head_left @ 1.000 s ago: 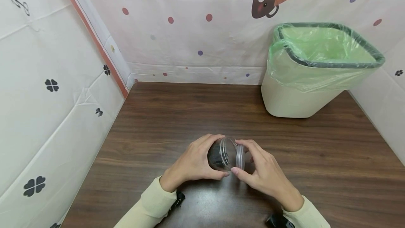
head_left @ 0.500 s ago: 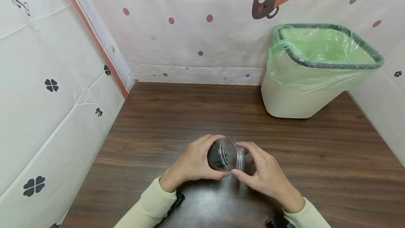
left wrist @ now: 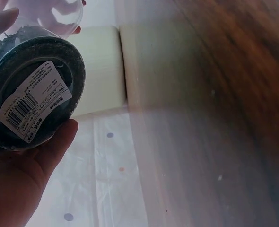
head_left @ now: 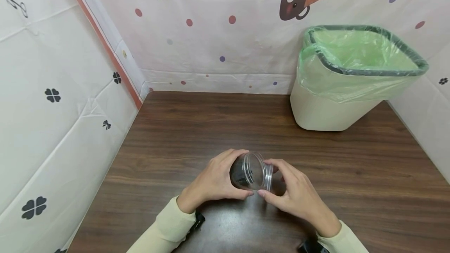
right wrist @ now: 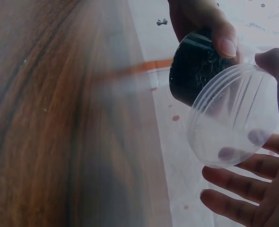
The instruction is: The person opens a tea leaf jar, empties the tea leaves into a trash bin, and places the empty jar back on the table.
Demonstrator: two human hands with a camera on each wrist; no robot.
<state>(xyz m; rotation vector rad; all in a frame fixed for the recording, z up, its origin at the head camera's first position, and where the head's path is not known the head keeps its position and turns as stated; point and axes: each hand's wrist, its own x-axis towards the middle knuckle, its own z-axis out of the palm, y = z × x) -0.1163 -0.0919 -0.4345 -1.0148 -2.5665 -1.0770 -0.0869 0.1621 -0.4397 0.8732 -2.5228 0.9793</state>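
In the head view my left hand (head_left: 218,179) grips a clear plastic jar (head_left: 240,175) with dark contents, tilted on its side with its mouth to the right. A printed barcode label (left wrist: 35,101) shows on the jar's base in the left wrist view. My right hand (head_left: 297,190) pinches a clear ridged lid (head_left: 268,177) between thumb and fingers, right beside the jar's mouth. From the right wrist, the lid (right wrist: 234,116) looks tilted against the dark jar (right wrist: 196,68). Whether lid and rim touch, I cannot tell.
A cream waste bin (head_left: 327,108) with a green liner bag (head_left: 369,50) stands at the back right of the brown wood-grain table (head_left: 197,116). Printed white sheets (head_left: 168,42) hang behind the table and at its sides.
The lid and my right hand have shifted slightly rightward, and the lid's lean has changed a little. My left hand and the jar stay almost in place.
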